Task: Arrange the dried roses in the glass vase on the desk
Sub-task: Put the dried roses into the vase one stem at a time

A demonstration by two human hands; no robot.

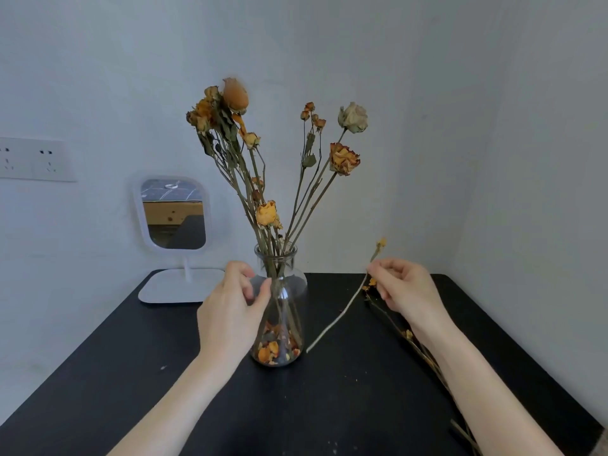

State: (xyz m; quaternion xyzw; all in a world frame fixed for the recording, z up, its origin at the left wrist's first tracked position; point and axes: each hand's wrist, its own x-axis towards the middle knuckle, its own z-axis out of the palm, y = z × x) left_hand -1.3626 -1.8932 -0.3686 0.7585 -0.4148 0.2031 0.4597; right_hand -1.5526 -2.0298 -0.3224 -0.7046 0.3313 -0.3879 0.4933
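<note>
Two bare forearms reach in over the black counter (345,406). Far left, a socket (33,159) sits on the wall, and a white mirror (174,215) stands at the counter's back corner. The left hand (227,311) grips the shoulder of the vase (297,284), thumb against the glass. The vase stands upright mid-counter. The roses (343,158) fan out of its neck and loose petals (269,352) lie at its bottom. To its right, the right hand (404,291) pinches a thin pale stem (342,312) with a small yellow bud on top. Its lower end slants down towards the vase's base. Spare stems (424,353) lie on the counter under that arm.
</note>
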